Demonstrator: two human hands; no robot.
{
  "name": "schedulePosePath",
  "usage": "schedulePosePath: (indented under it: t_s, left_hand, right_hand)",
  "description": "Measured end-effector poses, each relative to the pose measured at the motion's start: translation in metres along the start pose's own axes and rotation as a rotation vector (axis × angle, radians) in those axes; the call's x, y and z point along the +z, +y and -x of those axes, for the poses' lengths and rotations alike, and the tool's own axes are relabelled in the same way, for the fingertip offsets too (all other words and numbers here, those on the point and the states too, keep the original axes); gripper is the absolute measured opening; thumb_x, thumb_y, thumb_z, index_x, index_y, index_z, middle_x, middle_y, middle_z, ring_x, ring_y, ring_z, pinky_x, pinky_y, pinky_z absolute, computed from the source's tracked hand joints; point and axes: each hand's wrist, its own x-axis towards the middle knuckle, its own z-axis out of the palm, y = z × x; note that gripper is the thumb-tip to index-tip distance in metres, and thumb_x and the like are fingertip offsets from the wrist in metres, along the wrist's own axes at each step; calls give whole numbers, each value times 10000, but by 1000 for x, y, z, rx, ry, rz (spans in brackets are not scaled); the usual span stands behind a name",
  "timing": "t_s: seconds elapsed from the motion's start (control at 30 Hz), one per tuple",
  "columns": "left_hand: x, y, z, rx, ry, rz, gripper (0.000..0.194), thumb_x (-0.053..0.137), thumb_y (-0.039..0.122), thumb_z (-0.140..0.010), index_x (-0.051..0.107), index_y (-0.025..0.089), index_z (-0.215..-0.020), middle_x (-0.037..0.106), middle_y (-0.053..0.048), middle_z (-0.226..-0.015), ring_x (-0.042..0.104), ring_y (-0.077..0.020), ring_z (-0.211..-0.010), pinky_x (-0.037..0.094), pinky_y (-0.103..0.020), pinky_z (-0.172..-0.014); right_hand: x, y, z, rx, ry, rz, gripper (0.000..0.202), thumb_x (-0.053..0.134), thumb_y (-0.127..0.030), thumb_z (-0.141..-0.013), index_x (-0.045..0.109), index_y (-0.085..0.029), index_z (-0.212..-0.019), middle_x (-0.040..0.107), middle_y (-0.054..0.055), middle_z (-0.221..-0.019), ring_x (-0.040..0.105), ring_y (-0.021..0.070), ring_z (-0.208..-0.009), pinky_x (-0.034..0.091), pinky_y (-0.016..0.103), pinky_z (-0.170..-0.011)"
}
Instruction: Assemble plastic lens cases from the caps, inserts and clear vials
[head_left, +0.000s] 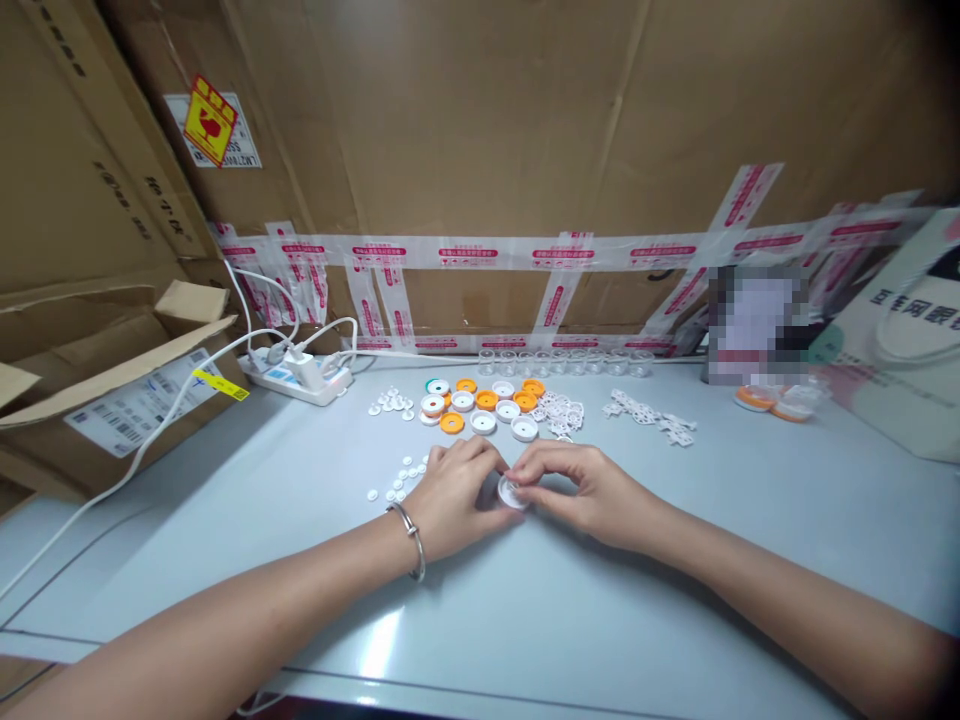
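My left hand (459,497), with a bracelet at the wrist, grips the side of a round white cap (511,494) between thumb and fingers, low over the table. My right hand (596,492) is closed in a pinch at the cap's inner side; what its fingertips hold, if anything, is too small to name. Just beyond the hands lie several white and orange round caps (484,424), some stacked. Small white discs (400,484) are scattered left of my left hand. Behind them sit small white knobbed pieces (391,400).
Flat white cut-out pieces (562,412) lie in a heap, with more white pieces (651,415) farther right. Clear round cups (564,363) line the back edge. A power strip (300,374) with cables and an opened carton (127,385) are left; orange-based clear containers (780,400) and a bag (900,350) right.
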Motion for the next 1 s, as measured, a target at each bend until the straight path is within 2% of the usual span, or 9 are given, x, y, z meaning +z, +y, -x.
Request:
schedulePosePath:
  t_s: [0.3,0.47,0.57,0.63,0.7,0.8,0.83,0.9,1.0]
  left_hand:
    - [2,-2,-2,2,34,57,325,630,455,-735,558,227,-954,560,-9,-1021,507,-198,-990,309,-348,-817]
    - [1,-2,-4,-9,36,54,295,620,443,-746,576,217,-929,566,-12,-999,513,-197,-973,311,-350,-815]
    - [0,-1,-3,-9,49,55,300,630,438,-736,576,222,-937,566,-10,-1011,507,-204,-995,307,-353,-818]
    - [-1,-1,-2,-15,48,60,311,647,446,-718,577,223,-923,568,-5,-1017,505,-207,-1001,301,-354,-822]
    - [-1,0,-1,-20,40,65,306,650,452,-712,581,223,-903,569,0,-1016,508,-205,-996,296,-355,-826]
    - [-2,1,0,-21,30,71,302,642,453,-719,586,228,-912,569,-1,-1023,507,-203,-1000,295,-350,-832]
    - [-2,1,0,-21,28,71,305,641,454,-719,586,227,-916,570,-2,-1024,506,-204,-1002,298,-347,-830]
    - [-2,1,-1,-20,28,71,309,639,453,-721,586,226,-923,571,-4,-1025,508,-207,-999,303,-343,-829]
    - [-2,1,-1,-11,32,76,312,636,454,-722,584,226,-928,574,-9,-1028,511,-210,-992,304,-349,-841]
  right_hand:
    - [0,3,-2,13,-4,-13,67,576,-191,-769,626,-167,-730,654,47,-819,622,150,-768,490,302,-744]
    - [2,-3,1,54,-13,-6,190,568,-214,-777,662,-198,-941,682,45,-922,636,155,-840,504,303,-789]
    - [-4,-14,0,46,45,58,303,611,-255,-749,647,-238,-1050,677,42,-1048,622,193,-965,487,344,-867]
    - [-22,-14,-4,90,155,83,323,633,-321,-734,652,-239,-1046,661,43,-1106,603,216,-1028,474,358,-900]
    - [-52,-1,-9,160,320,128,277,599,-382,-759,674,-230,-978,684,43,-1050,621,214,-988,475,363,-895]
    - [-113,45,-13,248,728,285,294,560,-408,-773,657,-222,-979,687,53,-1004,627,207,-946,476,361,-865]
    - [-131,64,-14,278,798,307,309,532,-397,-788,637,-202,-1003,675,81,-1023,621,209,-950,471,365,-859]
    - [-160,100,-13,340,823,340,288,590,-350,-732,637,-186,-965,662,128,-1024,617,230,-933,457,384,-851]
    - [-177,138,-11,395,775,370,346,719,-273,-581,634,-196,-907,668,116,-962,630,271,-881,456,434,-821]
